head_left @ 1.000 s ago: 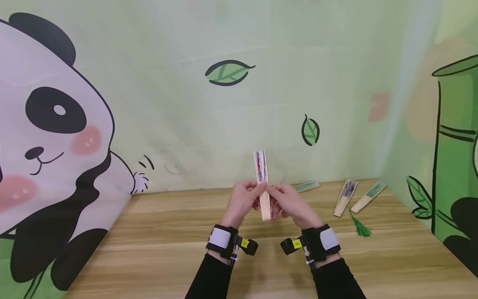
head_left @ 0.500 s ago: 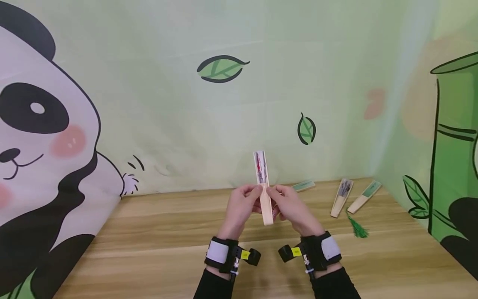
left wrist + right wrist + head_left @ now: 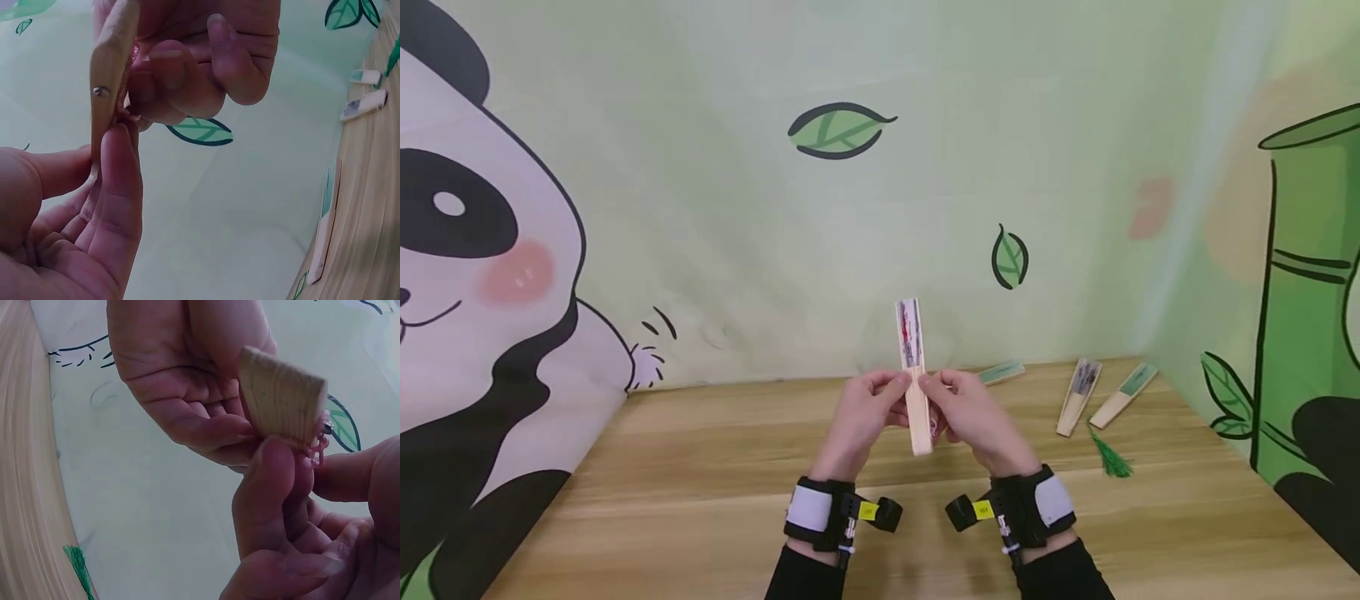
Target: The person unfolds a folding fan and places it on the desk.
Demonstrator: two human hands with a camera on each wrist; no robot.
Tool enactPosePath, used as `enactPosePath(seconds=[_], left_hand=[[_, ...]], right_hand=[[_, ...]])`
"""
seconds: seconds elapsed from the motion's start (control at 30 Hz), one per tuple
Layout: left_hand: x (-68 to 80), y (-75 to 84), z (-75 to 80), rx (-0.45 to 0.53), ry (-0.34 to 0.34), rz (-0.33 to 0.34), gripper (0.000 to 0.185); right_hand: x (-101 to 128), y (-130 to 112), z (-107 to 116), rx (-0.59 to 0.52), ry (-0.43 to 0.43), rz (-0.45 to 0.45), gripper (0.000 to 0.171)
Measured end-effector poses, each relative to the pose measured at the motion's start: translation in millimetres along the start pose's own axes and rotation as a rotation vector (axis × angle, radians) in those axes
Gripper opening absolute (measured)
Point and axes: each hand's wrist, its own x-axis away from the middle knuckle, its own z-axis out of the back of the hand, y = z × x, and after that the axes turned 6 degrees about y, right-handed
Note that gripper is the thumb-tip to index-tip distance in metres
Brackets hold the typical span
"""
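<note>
Closed folding fan (image 3: 912,377) held upright above the wooden table (image 3: 700,467), between both hands. Left hand (image 3: 868,412) pinches the fan's left side, fingers curled round the wooden guard. Right hand (image 3: 966,415) pinches its right side, thumb against the guard. Three more closed fans lie on the table right of the held fan: one (image 3: 1000,372) near, two (image 3: 1078,396) (image 3: 1123,393) farther, by a green tassel (image 3: 1107,457).

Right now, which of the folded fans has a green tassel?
The rightmost fan lying on the table, by the bamboo picture; its green tassel trails toward the front. The others show none.
</note>
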Motion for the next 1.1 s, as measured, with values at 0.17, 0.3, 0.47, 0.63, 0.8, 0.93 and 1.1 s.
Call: enactPosePath(seconds=[0.17, 0.3, 0.47, 0.63, 0.8, 0.93, 1.1], left_hand=[[1.3, 1.1, 3.9, 0.022, 0.008, 0.011, 0.03], [1.9, 0.9, 1.6, 0.062, 0.019, -0.01, 0.03], [1.2, 3.5, -5.4, 0.095, -0.006, -0.021, 0.031], [2.9, 0.2, -8.2, 0.134, 0.003, -0.006, 0.03], [4.8, -6.8, -6.7, 0.147, 0.0, 0.002, 0.03], [4.8, -7.2, -6.3, 0.139, 0.004, 0.005, 0.029], [2.8, -3.5, -9.1, 0.159, -0.017, -0.008, 0.029]], right_hand=[[-1, -3, -4, -0.028, -0.002, -0.006, 0.032], [-1, -4, -4, -0.04, 0.003, 0.024, 0.032], [0, -8, 2, -0.035, 0.032, 0.016, 0.03], [2, -7, 6, -0.04, 0.016, 0.02, 0.031], [2, 0, 4, -0.045, 0.02, 0.009, 0.03], [2, -1, 3, -0.035, 0.033, -0.003, 0.029], [1, -6, 5, -0.023, 0.069, 0.018, 0.029]])
